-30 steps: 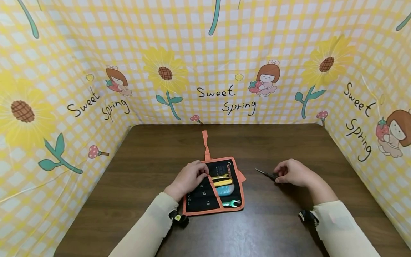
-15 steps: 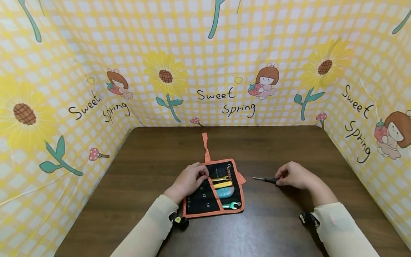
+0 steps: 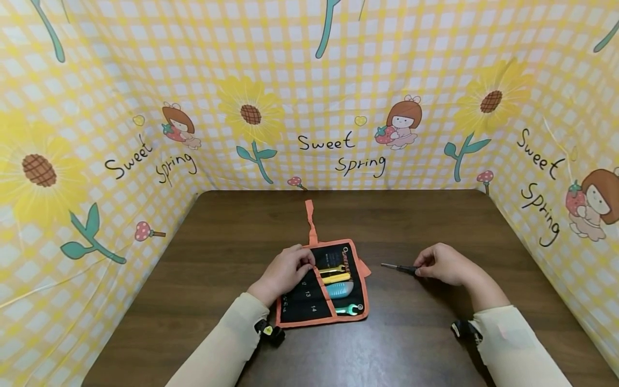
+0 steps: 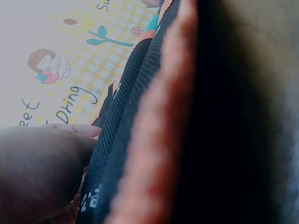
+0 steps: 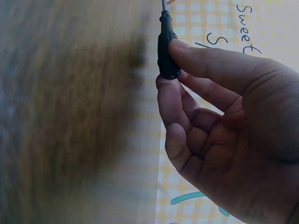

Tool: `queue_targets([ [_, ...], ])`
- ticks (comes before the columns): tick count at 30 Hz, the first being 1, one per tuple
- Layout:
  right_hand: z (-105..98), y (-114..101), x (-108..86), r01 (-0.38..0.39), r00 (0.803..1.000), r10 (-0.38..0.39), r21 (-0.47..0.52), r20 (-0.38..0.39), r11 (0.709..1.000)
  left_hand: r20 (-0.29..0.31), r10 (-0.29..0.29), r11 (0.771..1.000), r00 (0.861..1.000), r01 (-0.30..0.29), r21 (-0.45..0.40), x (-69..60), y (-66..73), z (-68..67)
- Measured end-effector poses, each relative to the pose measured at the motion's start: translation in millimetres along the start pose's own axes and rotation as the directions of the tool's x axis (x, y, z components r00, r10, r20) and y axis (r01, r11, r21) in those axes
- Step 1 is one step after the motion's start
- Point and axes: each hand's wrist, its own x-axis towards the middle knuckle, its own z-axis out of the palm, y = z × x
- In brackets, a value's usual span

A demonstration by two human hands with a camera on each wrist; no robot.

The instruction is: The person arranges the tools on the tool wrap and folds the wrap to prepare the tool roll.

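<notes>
A black tool pouch (image 3: 300, 309) with orange trim lies unrolled on the table. My left hand (image 3: 285, 271) pinches the orange-edged top of its pocket with thumb and fingers; the left wrist view shows the fingers (image 4: 79, 130) at the black cloth. Out of the pocket stick a yellow tool (image 3: 336, 278), a teal handle (image 3: 340, 290), a green wrench (image 3: 348, 309) and a yellow wrench (image 3: 333, 268). To the right, my right hand (image 3: 442, 263) holds a small screwdriver (image 3: 408, 269) by its black handle (image 5: 167, 51) between thumb and fingers, its metal shaft pointing left toward the pouch.
An orange strap (image 3: 309, 220) runs from the pouch toward the back of the dark wooden table (image 3: 232, 226). Yellow checked cloth (image 3: 309, 97) walls the table off at the back and both sides.
The screwdriver's shaft has swung from a steeper slant to nearly level, its tip slightly lower and farther left. The left hand stays on the pocket edge.
</notes>
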Motion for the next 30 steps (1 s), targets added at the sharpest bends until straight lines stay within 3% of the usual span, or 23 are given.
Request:
queue_targets([
  [9, 1, -2, 5.0, 0.004, 0.998, -0.005, -0.016, -0.068, 1.0, -0.014, 0.012, 1.0, 1.0, -0.012, -0.012, 0.2, 0.8, -0.1],
  [30, 7, -25, 26.4, 0.035, 0.995, -0.04, -0.055, -0.093, 0.998, -0.019, -0.03, 0.999, 0.999, 0.03, -0.011, -1.1, 3.2, -1.4],
])
